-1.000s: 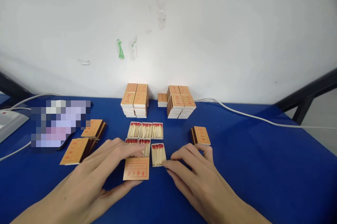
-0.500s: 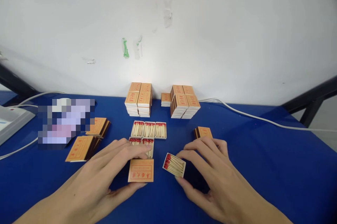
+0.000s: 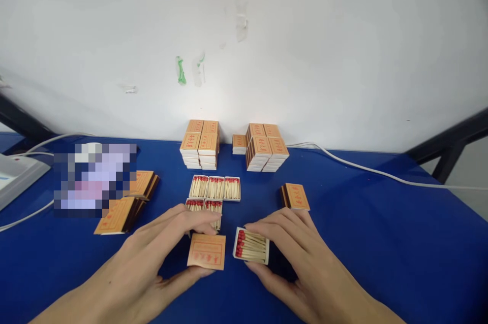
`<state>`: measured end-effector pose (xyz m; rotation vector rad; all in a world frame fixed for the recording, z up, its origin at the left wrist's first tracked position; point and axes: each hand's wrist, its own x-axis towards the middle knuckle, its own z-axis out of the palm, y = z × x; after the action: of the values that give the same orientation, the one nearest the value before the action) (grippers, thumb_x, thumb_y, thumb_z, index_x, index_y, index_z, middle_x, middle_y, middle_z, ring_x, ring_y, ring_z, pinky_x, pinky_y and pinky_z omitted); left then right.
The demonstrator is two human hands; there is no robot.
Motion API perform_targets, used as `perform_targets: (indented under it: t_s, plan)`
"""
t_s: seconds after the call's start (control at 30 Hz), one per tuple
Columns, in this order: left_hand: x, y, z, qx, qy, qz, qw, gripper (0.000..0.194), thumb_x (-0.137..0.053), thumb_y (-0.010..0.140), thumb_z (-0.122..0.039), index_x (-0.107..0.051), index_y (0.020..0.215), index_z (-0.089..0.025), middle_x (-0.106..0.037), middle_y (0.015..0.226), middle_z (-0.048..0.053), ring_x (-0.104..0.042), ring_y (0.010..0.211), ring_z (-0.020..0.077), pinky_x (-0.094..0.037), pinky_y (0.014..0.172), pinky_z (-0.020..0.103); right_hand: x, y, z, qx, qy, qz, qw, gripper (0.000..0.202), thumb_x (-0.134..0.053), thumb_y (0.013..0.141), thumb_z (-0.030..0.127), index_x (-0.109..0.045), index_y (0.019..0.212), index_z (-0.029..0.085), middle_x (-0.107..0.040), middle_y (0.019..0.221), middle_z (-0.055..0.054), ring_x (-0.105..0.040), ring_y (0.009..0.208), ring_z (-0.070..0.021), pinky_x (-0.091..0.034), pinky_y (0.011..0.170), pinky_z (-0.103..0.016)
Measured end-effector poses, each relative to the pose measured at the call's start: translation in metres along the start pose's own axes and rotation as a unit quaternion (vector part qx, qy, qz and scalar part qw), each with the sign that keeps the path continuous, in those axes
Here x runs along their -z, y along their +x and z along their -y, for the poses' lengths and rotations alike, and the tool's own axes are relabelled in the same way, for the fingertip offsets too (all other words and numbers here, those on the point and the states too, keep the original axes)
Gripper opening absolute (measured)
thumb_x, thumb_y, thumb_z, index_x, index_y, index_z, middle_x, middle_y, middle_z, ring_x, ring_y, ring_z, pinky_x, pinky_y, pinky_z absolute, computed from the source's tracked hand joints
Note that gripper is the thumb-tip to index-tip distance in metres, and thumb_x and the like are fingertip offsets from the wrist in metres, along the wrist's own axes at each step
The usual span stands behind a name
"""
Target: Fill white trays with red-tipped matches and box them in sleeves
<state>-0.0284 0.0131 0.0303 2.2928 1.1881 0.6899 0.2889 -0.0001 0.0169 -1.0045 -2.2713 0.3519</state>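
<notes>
Between the thumb and fingers of my left hand (image 3: 163, 248) is an orange matchbox sleeve (image 3: 206, 252), its printed face up. My right hand (image 3: 293, 248) pinches a white matchbox tray (image 3: 252, 246) full of red-tipped matches, heads toward the left. A narrow gap separates the tray from the sleeve. Beyond my left fingertips lie several open trays of matches (image 3: 216, 188) in two rows, the nearer row partly hidden by those fingers.
Two stacks of matchboxes (image 3: 199, 143) (image 3: 267, 146) stand by the white wall, a smaller pile (image 3: 239, 143) between them. Orange sleeves (image 3: 116, 215) lie at left near a pixelated object; more boxes (image 3: 296, 196) sit beyond my right hand. A white cable (image 3: 366, 170) runs along the back right.
The filled tray has turned straighter and moved slightly left and nearer in my right hand. The sleeve in my left hand has shifted slightly right and tilted, so the gap is narrower.
</notes>
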Motion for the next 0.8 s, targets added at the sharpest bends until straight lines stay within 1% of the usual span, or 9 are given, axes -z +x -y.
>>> perform_targets:
  t_s: [0.07,0.13,0.2,0.23,0.4,0.53,0.67,0.73,0.8]
  plan:
    - [-0.001,-0.001,-0.002,0.001,-0.01,-0.002,1.0,0.042,-0.08,0.113,-0.041,-0.062,0.15,-0.047,-0.085,0.135,-0.008,-0.088,0.121,0.0141,-0.07,0.104,0.018,0.003,0.0,0.003,0.001,0.021,-0.001,1.0,0.027,-0.077,0.116,0.025,-0.068,0.142,0.025,-0.082,0.121,-0.002,-0.076,0.105,-0.0208,-0.059,0.103,-0.039]
    - [-0.001,-0.004,-0.003,-0.003,-0.014,-0.007,1.0,0.044,-0.081,0.113,-0.041,-0.061,0.152,-0.048,-0.086,0.133,-0.007,-0.089,0.119,0.0145,-0.072,0.092,0.015,0.005,0.0,0.005,0.0,0.033,0.007,0.999,0.026,-0.078,0.117,0.028,-0.069,0.141,0.025,-0.083,0.121,-0.001,-0.076,0.104,-0.0199,-0.059,0.106,-0.038]
    - [-0.002,-0.005,-0.004,-0.008,-0.01,-0.015,1.0,0.047,-0.081,0.113,-0.043,-0.061,0.155,-0.048,-0.087,0.133,-0.006,-0.089,0.119,0.0152,-0.071,0.083,0.013,0.006,0.0,0.007,0.004,0.037,0.013,0.999,0.027,-0.08,0.116,0.029,-0.07,0.141,0.024,-0.083,0.121,-0.001,-0.075,0.105,-0.0196,-0.06,0.104,-0.037]
    - [-0.002,-0.006,-0.004,-0.009,-0.007,-0.019,1.0,0.047,-0.082,0.112,-0.044,-0.062,0.155,-0.048,-0.087,0.133,-0.006,-0.089,0.119,0.0155,-0.071,0.084,0.013,0.006,0.001,0.008,0.008,0.038,0.014,0.999,0.027,-0.08,0.116,0.029,-0.071,0.141,0.024,-0.083,0.121,-0.002,-0.075,0.105,-0.0198,-0.06,0.102,-0.037]
    - [-0.004,-0.007,-0.007,0.018,-0.036,-0.021,0.999,0.042,-0.086,0.11,-0.048,-0.068,0.147,-0.048,-0.087,0.128,-0.008,-0.089,0.114,0.0151,-0.071,0.104,0.019,0.003,0.002,0.009,0.027,0.036,0.005,0.999,0.026,-0.078,0.118,0.031,-0.072,0.141,0.02,-0.085,0.121,-0.003,-0.076,0.105,-0.0202,-0.059,0.098,-0.039]
    - [-0.008,-0.012,-0.007,0.042,-0.054,-0.01,0.998,0.039,-0.085,0.109,-0.046,-0.071,0.146,-0.046,-0.088,0.129,-0.006,-0.088,0.119,0.0189,-0.073,0.099,0.023,0.0,0.001,0.009,0.052,0.017,0.002,0.999,0.024,-0.077,0.118,0.028,-0.074,0.139,0.017,-0.085,0.114,-0.005,-0.076,0.1,-0.0212,-0.059,0.093,-0.04]
    - [-0.013,-0.016,-0.004,0.005,-0.017,-0.02,1.0,0.044,-0.082,0.11,-0.038,-0.071,0.152,-0.044,-0.088,0.132,-0.001,-0.089,0.122,0.0242,-0.075,0.099,0.028,-0.005,-0.001,0.01,0.07,-0.01,-0.022,0.997,0.023,-0.074,0.12,0.03,-0.075,0.137,0.015,-0.086,0.11,-0.007,-0.077,0.097,-0.0228,-0.059,0.092,-0.041]
    - [-0.015,-0.017,-0.005,-0.017,-0.002,-0.03,0.999,0.045,-0.082,0.111,-0.041,-0.069,0.154,-0.045,-0.088,0.135,-0.001,-0.088,0.128,0.026,-0.075,0.103,0.03,-0.007,-0.003,0.012,0.079,-0.019,-0.025,0.996,0.027,-0.073,0.121,0.034,-0.076,0.139,0.014,-0.087,0.11,-0.008,-0.078,0.097,-0.0234,-0.06,0.092,-0.041]
    - [-0.017,-0.016,-0.008,-0.029,-0.013,-0.019,0.999,0.046,-0.083,0.111,-0.046,-0.068,0.154,-0.047,-0.088,0.137,-0.002,-0.088,0.128,0.0256,-0.075,0.102,0.028,-0.007,-0.005,0.014,0.075,-0.01,-0.008,0.997,0.037,-0.072,0.122,0.042,-0.075,0.146,0.014,-0.088,0.113,-0.009,-0.08,0.099,-0.0233,-0.061,0.095,-0.04]
